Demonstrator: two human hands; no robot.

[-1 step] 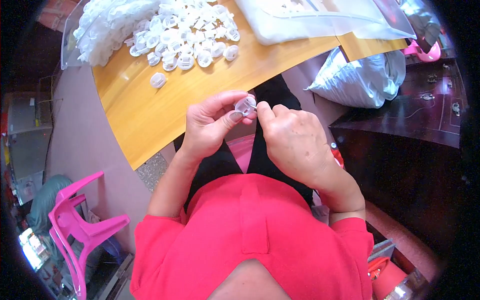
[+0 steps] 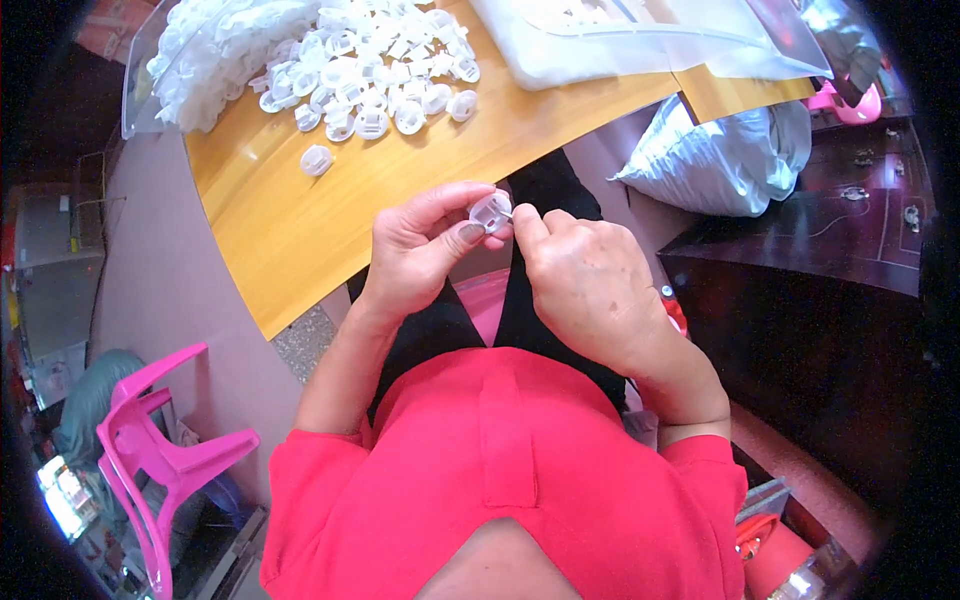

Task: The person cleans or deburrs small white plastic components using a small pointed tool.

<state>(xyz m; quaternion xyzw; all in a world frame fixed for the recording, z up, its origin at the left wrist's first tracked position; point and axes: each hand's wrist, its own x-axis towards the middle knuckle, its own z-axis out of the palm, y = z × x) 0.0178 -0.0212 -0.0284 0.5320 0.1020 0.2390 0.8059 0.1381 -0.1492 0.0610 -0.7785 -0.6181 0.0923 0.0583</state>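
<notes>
Two hands meet just off the desk [image 2: 300,230] edge: the left hand [image 2: 420,250] has thumb and fingers clamped on a small white plastic disc [image 2: 490,210], while the right hand [image 2: 585,280] pinches closed against its right rim, both equally near.

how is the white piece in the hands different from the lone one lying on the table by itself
The held white piece is pinched off the table between the left hand and right hand; the lone white piece lies flat on the wooden table, untouched. The held one is partly hidden by fingertips; the lone one shows whole. Both look like the same small round white plastic part as those in the pile.
</notes>
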